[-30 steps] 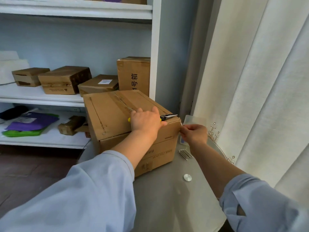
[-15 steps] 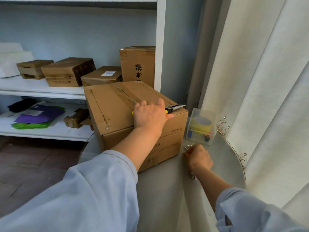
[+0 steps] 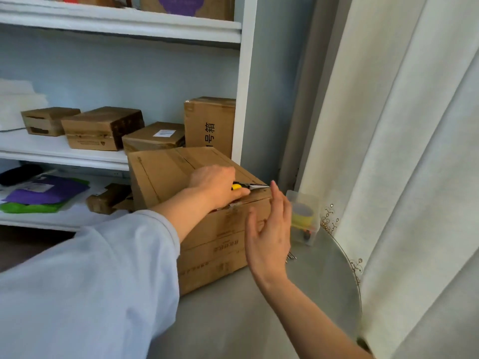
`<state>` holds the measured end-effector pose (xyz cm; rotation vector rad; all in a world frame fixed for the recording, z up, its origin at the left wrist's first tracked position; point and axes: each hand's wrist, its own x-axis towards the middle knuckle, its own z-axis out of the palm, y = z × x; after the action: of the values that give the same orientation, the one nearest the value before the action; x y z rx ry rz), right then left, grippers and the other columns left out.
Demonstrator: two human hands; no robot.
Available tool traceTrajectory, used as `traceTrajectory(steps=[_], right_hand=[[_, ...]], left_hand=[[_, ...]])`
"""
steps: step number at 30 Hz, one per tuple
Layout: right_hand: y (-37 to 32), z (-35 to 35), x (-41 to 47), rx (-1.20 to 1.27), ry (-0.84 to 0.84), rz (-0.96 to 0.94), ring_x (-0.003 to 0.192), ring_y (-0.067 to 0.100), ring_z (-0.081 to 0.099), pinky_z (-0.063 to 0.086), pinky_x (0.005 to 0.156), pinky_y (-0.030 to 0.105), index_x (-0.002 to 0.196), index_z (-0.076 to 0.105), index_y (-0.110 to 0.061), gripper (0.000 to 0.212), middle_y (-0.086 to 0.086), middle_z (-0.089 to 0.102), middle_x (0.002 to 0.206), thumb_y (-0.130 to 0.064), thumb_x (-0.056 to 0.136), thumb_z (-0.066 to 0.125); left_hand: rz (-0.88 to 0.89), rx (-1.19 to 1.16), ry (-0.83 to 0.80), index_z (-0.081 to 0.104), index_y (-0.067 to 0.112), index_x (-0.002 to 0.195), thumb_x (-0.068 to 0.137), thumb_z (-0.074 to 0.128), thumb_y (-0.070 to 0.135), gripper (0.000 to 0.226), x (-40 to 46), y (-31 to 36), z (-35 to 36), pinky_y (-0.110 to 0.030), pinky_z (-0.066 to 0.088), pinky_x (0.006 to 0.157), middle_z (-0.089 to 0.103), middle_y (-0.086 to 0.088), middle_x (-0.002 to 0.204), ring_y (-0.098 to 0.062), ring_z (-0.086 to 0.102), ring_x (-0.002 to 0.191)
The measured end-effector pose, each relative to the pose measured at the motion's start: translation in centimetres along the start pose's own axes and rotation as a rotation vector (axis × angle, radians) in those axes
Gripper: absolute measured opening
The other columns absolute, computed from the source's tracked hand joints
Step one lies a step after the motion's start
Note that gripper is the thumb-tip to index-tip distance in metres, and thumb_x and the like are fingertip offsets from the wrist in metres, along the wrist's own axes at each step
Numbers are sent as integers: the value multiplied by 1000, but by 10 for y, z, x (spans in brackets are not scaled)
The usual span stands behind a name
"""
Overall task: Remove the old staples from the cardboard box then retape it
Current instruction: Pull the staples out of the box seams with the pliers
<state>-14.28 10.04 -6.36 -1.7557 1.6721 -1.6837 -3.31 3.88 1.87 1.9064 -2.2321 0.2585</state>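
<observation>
A brown cardboard box [image 3: 166,174] stands on a round grey table [image 3: 324,288]. My left hand [image 3: 215,186] lies on the box's top near the front edge and grips yellow-handled pliers [image 3: 248,187], whose metal tips point right along the top. My right hand [image 3: 269,229] is raised in front of the box's right front corner, fingers straight and spread, holding nothing. A small pile of pulled staples [image 3: 291,256] lies on the table just behind that hand, mostly hidden by it.
A clear plastic tub [image 3: 305,216] holding a yellow tape roll stands right of the box. White shelves [image 3: 64,154] behind carry several smaller cardboard boxes and purple and green bags. A pale curtain [image 3: 401,151] hangs close on the right, along the table's edge.
My right hand went from the box's corner down to the table by the staples, then rose open in front of the box. My left hand stayed on the box with the pliers.
</observation>
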Motion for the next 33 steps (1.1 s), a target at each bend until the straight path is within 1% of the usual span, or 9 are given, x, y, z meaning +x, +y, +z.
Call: traceTrajectory(steps=[3, 6, 8, 10, 12, 19, 24, 29, 33], right_hand=[[-27, 6, -24, -75, -221, -137, 146, 6, 8, 16, 110, 15, 152, 13, -28, 67, -10, 7, 160, -39, 96, 48], [-46, 15, -30, -206, -443, -91, 148, 18, -12, 8, 121, 35, 154, 8, -21, 93, 2, -6, 162, -70, 84, 45], [-58, 23, -34, -334, -529, -69, 145, 26, -23, 4, 119, 48, 154, 3, -17, 117, 9, -17, 159, -87, 67, 37], [-69, 32, -40, -421, -556, -107, 141, 29, -30, 0, 116, 56, 153, -4, -13, 128, 12, -25, 157, -92, 59, 34], [-76, 41, -46, -473, -579, -125, 140, 29, -33, -1, 115, 58, 152, -8, -10, 128, 13, -26, 156, -90, 63, 37], [-63, 43, -38, -482, -454, -175, 147, 30, -15, 4, 120, 46, 151, 14, -10, 104, 14, 4, 160, -74, 76, 46], [-46, 18, -12, -407, -564, -265, 148, 28, -8, 4, 119, 36, 146, 28, -12, 96, 7, 19, 158, -70, 73, 49], [-34, -13, 22, -329, -832, -211, 147, 17, -11, 1, 117, 36, 152, 16, -17, 98, 0, 4, 162, -57, 78, 66], [-39, -23, 31, -327, -899, -77, 148, 23, 4, 13, 117, 36, 153, 5, -19, 112, -3, -1, 160, -65, 71, 66]], left_hand=[[-69, -114, -53, 52, 16, 118, 88, 52, 56, 50, 3, -21, -18, -33, 48, 78, 59, -5, 115, -24, 57, 103], [-164, -77, -64, 51, 16, 119, 88, 60, 37, 39, -7, -46, -22, -33, 47, 77, 59, -6, 115, -24, 57, 101], [-203, -70, -123, 52, 17, 119, 87, 61, 30, 36, -19, -62, -20, -33, 47, 76, 59, -6, 114, -23, 56, 100], [-202, -112, -148, 53, 15, 120, 86, 60, 24, 35, -28, -74, -19, -33, 47, 78, 58, -7, 115, -23, 55, 101], [-172, -166, -154, 54, 13, 121, 85, 60, 19, 36, -33, -78, -20, -33, 47, 82, 57, -8, 117, -24, 54, 104], [-49, -244, -183, 57, 14, 115, 82, 63, 15, 34, -38, -86, -22, -29, 40, 75, 55, -7, 113, -19, 49, 94], [87, -194, -188, 55, 20, 110, 83, 66, 26, 30, -48, -98, -28, -29, 41, 71, 54, 1, 103, -16, 50, 90], [242, -213, -228, 53, 28, 110, 81, 65, 50, 38, -68, -110, -32, -29, 47, 82, 52, 9, 106, -9, 50, 95], [315, -141, -176, 50, 34, 113, 78, 61, 62, 47, -73, -111, -32, -30, 47, 81, 50, 15, 108, -6, 49, 98]])
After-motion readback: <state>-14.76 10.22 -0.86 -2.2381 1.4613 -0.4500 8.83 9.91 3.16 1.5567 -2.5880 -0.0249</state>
